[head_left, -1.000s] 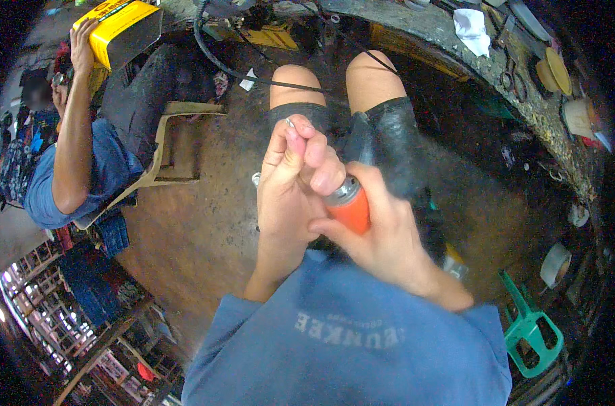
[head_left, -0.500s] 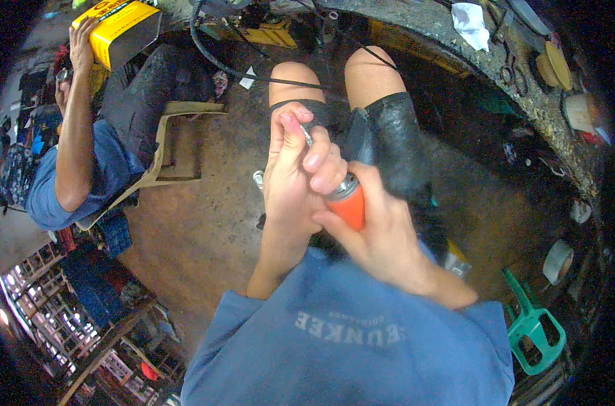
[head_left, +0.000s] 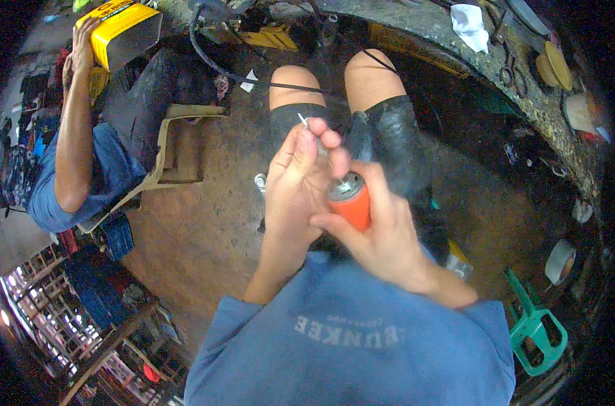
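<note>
My right hand (head_left: 382, 233) is wrapped round an orange cylinder (head_left: 351, 208) with a grey metal cap at its upper end. It sits in front of my body, with the cap tilted toward my left fingers. Just left of it, my left hand (head_left: 294, 176) is closed, thumb and fingers curled round a thin, pale metal rod (head_left: 303, 121) whose tip sticks out above the thumb. The rest of the rod is mostly covered by the fingers. Whether it joins the cylinder's cap I cannot tell.
A stone-like bench edge (head_left: 517, 101) curves along the upper right, bearing scissors (head_left: 514, 73) and white paper (head_left: 469, 26). A black cable (head_left: 219, 68) crosses near my knees. At left a seated co-worker (head_left: 84, 162) holds a yellow can (head_left: 128, 34). A green stool (head_left: 537, 335) stands lower right.
My left fingers have loosened and shifted, showing more of the rod's tip and the cylinder's metal cap. The orange cylinder has moved slightly right. The co-worker's far hand has shifted.
</note>
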The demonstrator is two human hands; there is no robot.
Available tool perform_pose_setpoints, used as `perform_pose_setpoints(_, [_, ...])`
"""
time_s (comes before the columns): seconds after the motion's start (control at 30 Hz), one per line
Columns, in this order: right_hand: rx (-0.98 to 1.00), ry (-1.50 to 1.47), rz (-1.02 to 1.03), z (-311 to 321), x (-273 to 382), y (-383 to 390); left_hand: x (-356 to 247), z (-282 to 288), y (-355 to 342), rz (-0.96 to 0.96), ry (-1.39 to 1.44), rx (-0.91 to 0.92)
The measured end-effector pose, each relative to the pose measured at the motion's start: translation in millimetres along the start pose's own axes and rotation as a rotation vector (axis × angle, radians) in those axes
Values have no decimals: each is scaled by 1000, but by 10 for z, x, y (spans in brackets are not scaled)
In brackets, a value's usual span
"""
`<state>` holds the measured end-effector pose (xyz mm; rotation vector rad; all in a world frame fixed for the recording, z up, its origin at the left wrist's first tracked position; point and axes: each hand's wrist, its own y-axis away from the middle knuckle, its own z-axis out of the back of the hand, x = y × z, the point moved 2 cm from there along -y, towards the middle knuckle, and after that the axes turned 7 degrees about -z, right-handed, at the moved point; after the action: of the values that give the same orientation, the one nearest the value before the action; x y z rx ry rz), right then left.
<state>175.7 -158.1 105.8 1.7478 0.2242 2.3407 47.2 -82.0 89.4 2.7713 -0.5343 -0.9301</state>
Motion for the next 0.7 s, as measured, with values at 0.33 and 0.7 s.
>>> perform_pose_setpoints(0.33, [48,25,-31,-32,7,26,-9,81,-106,-11,201,189])
perform_pose_setpoints(0.7, [-48,48,74,-23,11,3,30,1,16,-47,-8,-91])
